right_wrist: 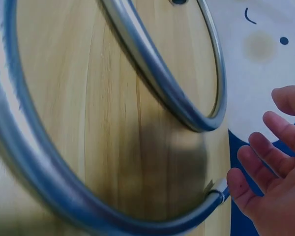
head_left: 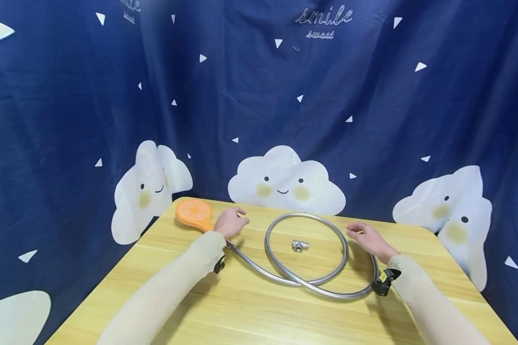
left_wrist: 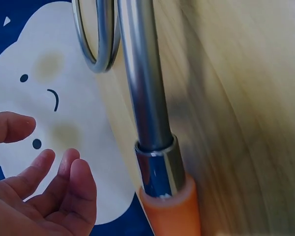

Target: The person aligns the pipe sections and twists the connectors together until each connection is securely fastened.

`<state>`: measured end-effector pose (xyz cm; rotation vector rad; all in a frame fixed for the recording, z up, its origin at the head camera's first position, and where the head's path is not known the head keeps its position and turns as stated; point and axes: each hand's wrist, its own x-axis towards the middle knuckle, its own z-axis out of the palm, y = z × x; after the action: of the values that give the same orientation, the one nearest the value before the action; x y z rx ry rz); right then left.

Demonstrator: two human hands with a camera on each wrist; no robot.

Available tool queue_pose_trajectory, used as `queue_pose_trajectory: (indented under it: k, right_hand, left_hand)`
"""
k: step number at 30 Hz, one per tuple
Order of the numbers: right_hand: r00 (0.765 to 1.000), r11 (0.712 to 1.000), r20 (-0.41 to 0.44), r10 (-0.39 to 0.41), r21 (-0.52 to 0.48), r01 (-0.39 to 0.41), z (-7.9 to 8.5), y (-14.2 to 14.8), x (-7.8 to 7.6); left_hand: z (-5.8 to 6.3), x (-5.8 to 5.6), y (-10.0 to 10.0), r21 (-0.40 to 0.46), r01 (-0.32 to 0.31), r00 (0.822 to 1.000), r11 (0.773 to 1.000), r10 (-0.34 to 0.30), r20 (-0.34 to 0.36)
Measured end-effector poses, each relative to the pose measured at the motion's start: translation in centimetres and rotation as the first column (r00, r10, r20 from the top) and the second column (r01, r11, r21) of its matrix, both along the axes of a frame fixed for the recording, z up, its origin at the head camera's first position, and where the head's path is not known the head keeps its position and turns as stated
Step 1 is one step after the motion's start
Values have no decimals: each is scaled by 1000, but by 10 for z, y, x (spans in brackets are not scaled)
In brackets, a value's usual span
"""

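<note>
An orange shower head (head_left: 193,212) lies at the back left of the table. Its handle (left_wrist: 174,214) meets a chrome hose nut (left_wrist: 157,169). From there a silver shower hose (head_left: 273,276) loops across the middle. Beside the handle, my left hand (head_left: 230,223) has loosely bent fingers and grips nothing. My right hand (head_left: 372,241) hovers over the hose's right part, fingers relaxed and holding nothing. The hose's other end (right_wrist: 219,191) shows near the right fingertips in the right wrist view. Inside the loop sits a small chrome tee fitting (head_left: 299,246).
The wooden table (head_left: 241,316) has rounded back corners. A dark blue curtain (head_left: 259,96) with white clouds and triangles hangs behind and on both sides. A black strap device (head_left: 384,281) sits on the right wrist, with another on the left.
</note>
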<state>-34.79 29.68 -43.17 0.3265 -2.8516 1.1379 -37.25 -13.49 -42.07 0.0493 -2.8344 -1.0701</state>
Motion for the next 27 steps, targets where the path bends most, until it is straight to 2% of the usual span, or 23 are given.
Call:
queue_pose_trajectory:
  k: [11, 18, 23, 27]
  right_hand:
    - [999, 999, -17, -30, 26, 30, 5, 20, 6]
    - [998, 997, -12, -61, 49, 61, -4, 32, 3]
    - [997, 995, -16, -74, 67, 75, -6, 35, 6]
    - [997, 994, -15, -80, 71, 81, -9, 39, 8]
  left_hand:
    - [6, 0, 27, 17, 81, 996, 997, -81, -33]
    - [5, -2, 47, -8, 142, 989, 990, -142, -45]
    - [3, -4, 60, -7, 194, 980, 981, -194, -39]
    - [-1, -5, 68, 8, 260, 966, 966, -260, -9]
